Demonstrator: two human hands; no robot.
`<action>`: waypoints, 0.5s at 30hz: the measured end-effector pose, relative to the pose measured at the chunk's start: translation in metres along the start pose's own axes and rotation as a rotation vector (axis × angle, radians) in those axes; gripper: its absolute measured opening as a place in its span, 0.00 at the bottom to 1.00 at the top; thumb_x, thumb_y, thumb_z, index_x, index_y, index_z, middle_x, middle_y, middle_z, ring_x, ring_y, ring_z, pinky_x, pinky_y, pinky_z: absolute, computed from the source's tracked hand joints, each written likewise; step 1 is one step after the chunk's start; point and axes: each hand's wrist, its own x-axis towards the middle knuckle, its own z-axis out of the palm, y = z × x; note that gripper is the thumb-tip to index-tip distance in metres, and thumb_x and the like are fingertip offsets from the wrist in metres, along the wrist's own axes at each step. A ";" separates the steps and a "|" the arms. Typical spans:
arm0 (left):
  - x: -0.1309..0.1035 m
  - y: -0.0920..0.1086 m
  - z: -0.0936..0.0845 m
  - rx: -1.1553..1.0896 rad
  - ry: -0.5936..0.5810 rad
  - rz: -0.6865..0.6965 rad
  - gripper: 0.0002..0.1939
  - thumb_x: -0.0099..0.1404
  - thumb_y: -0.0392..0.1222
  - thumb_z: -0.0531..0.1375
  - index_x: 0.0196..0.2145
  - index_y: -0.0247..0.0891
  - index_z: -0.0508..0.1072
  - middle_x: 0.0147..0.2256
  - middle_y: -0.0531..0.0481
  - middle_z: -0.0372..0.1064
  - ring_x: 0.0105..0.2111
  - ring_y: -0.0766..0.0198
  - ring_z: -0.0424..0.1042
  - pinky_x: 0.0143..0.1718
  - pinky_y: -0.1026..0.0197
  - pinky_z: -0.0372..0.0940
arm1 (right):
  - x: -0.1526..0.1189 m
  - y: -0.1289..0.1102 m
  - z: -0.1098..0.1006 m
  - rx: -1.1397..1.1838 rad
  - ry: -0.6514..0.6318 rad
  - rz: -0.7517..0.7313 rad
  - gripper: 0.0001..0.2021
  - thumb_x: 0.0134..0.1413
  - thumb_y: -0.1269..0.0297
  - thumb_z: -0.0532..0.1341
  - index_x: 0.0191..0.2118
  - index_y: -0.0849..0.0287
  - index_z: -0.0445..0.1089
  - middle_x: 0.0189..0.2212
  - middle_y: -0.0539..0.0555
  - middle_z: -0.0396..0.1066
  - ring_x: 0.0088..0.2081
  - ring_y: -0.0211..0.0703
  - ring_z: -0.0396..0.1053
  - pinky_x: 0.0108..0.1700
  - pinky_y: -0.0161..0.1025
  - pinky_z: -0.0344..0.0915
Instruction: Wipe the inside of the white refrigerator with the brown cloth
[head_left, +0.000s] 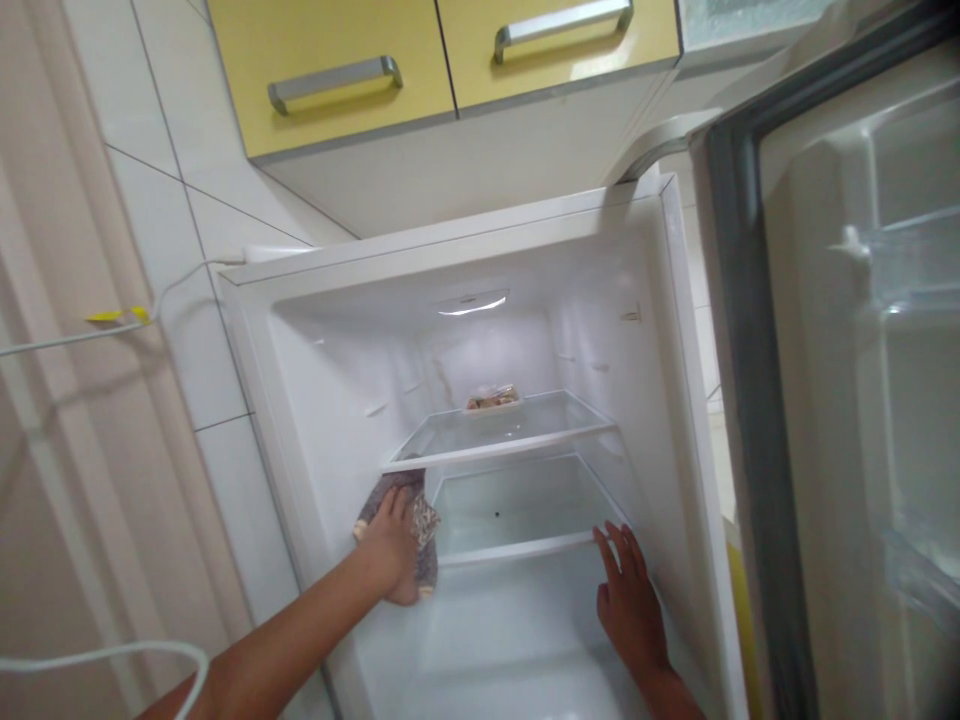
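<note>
While the right hand [634, 610] hung loosely spread, holding nothing, at the right front edge of a clear, white-trimmed lower shelf [517, 500], the left hand [394, 550] lay over a rumpled, dark-grey patterned cloth [427, 562] beside the white plastic refrigerator's left inner wall [319, 430]. Pinching it? Couldn't tell! That fabric looked light, soft, floppy, best grabbed by its bunched middle. Farther back, a matching upper shelf [450, 437] bore a pale, shallow tray [493, 402], contents brownish, too small to identify.
</note>
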 end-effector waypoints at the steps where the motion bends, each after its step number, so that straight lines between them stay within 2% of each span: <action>1: 0.001 0.006 -0.003 -0.009 -0.040 -0.019 0.29 0.50 0.62 0.62 0.45 0.43 0.81 0.61 0.38 0.69 0.70 0.32 0.48 0.70 0.34 0.34 | 0.000 -0.001 0.000 0.001 0.001 0.004 0.39 0.52 0.83 0.51 0.70 0.55 0.50 0.66 0.58 0.59 0.74 0.53 0.43 0.66 0.53 0.65; 3: 0.004 0.015 -0.005 0.011 -0.032 -0.067 0.33 0.55 0.63 0.57 0.50 0.38 0.79 0.61 0.33 0.68 0.69 0.30 0.50 0.69 0.33 0.37 | 0.000 -0.002 0.000 0.010 0.009 0.014 0.39 0.53 0.82 0.51 0.70 0.55 0.49 0.67 0.58 0.59 0.74 0.53 0.43 0.66 0.53 0.65; 5: 0.009 0.019 0.000 0.073 0.026 -0.116 0.33 0.56 0.56 0.59 0.54 0.35 0.76 0.63 0.31 0.66 0.69 0.29 0.51 0.69 0.32 0.37 | 0.000 -0.003 0.000 0.019 0.020 0.026 0.39 0.53 0.82 0.51 0.70 0.54 0.49 0.67 0.58 0.60 0.74 0.53 0.44 0.66 0.53 0.65; 8: 0.022 0.017 0.016 0.087 0.072 -0.107 0.33 0.51 0.50 0.63 0.56 0.41 0.75 0.66 0.38 0.63 0.70 0.30 0.46 0.70 0.32 0.32 | 0.000 -0.003 0.002 0.028 0.025 0.031 0.39 0.53 0.81 0.51 0.70 0.53 0.48 0.66 0.58 0.60 0.73 0.53 0.45 0.67 0.54 0.64; 11: 0.044 0.010 0.031 -0.026 0.109 -0.110 0.30 0.54 0.47 0.61 0.56 0.44 0.74 0.65 0.41 0.64 0.72 0.36 0.44 0.71 0.33 0.29 | -0.001 -0.003 0.002 0.039 0.022 0.034 0.39 0.54 0.81 0.51 0.71 0.52 0.47 0.67 0.57 0.59 0.73 0.53 0.45 0.66 0.54 0.65; 15: 0.089 0.004 0.039 -0.147 0.125 -0.148 0.32 0.55 0.44 0.61 0.59 0.42 0.71 0.64 0.36 0.65 0.70 0.38 0.49 0.70 0.32 0.38 | -0.002 -0.003 0.003 0.041 0.013 0.059 0.39 0.55 0.80 0.51 0.71 0.50 0.45 0.66 0.57 0.59 0.73 0.54 0.46 0.65 0.56 0.66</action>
